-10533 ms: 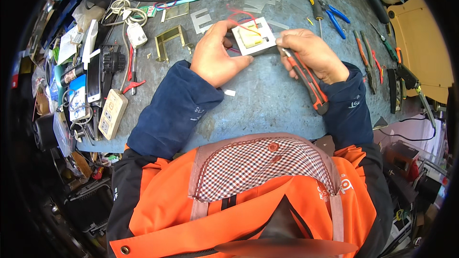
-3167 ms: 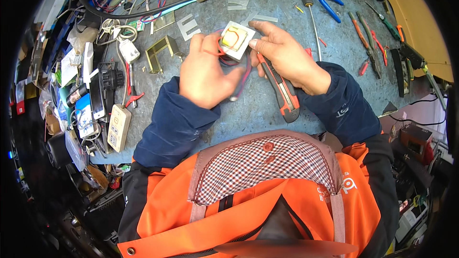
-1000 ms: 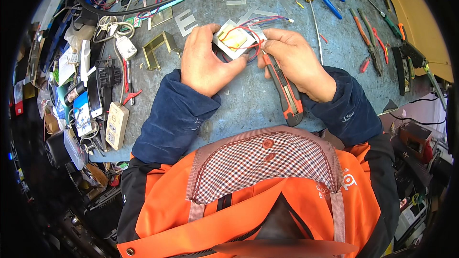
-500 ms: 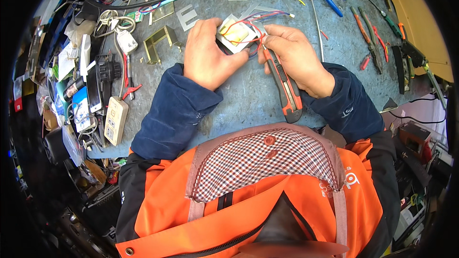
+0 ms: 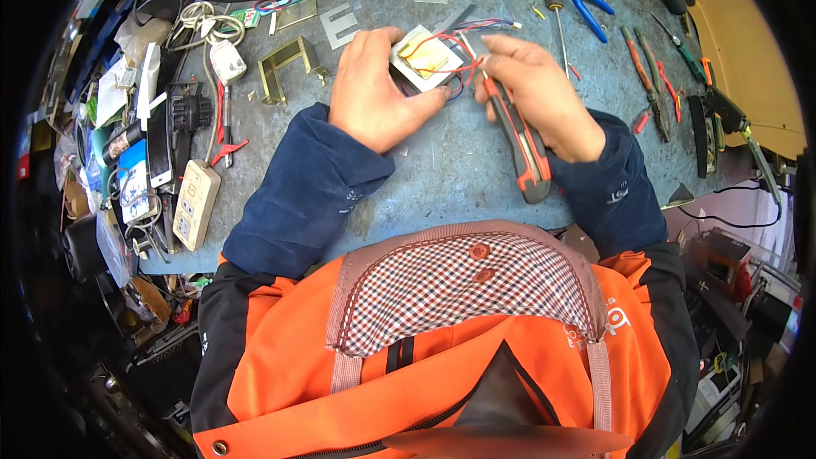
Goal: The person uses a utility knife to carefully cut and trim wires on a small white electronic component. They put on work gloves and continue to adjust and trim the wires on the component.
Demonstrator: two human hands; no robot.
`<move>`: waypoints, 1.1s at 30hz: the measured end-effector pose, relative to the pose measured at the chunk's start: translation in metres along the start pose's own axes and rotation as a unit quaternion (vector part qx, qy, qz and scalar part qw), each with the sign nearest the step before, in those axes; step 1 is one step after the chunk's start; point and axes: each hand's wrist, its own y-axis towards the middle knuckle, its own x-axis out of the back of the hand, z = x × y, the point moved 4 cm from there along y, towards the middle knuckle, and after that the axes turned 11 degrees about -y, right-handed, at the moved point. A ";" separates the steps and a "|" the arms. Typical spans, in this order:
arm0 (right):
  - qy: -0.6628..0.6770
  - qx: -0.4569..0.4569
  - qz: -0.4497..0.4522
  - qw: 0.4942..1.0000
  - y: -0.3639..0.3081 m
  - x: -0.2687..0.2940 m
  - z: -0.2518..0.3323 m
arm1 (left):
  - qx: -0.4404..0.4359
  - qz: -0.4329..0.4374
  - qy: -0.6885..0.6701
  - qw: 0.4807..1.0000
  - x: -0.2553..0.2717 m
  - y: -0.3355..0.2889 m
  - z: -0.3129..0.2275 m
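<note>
My left hand (image 5: 371,95) is closed around the side of a small transformer coil (image 5: 428,54) with a white square frame and yellow tape on top. Red wires (image 5: 469,70) loop from it towards my right hand (image 5: 548,98). That hand grips a red-and-black utility knife (image 5: 520,140), its handle slanting down towards me and its blade end up by the wires and the coil's right side. A bundle of thin leads with a white plug (image 5: 516,25) lies just beyond the coil. Whether the blade touches a wire is too small to tell.
Grey E-shaped metal plates (image 5: 340,25) and a brass-coloured bracket (image 5: 291,66) lie around the coil. A screwdriver (image 5: 552,0), blue-handled pliers (image 5: 588,13) and red-handled pliers (image 5: 650,85) are at right. A power strip (image 5: 196,204), cables and clutter fill the left.
My right hand and the knife have shifted slightly right, away from the coil, and the fingers look more extended. My left hand still holds the coil in nearly the same place.
</note>
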 end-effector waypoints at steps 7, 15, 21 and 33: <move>-0.062 0.024 0.013 0.998 -0.016 -0.019 -0.001 | -0.028 0.014 -0.012 0.999 0.003 -0.003 0.000; -0.059 0.026 0.024 0.998 -0.014 -0.027 -0.008 | -0.040 0.011 -0.013 0.999 0.000 -0.001 0.002; 0.003 0.002 0.058 0.998 -0.009 -0.028 -0.002 | -0.037 0.042 0.006 0.998 0.006 -0.001 -0.001; -0.017 -0.015 0.051 0.998 -0.017 -0.027 -0.002 | 0.038 0.024 -0.071 0.996 0.001 0.003 0.012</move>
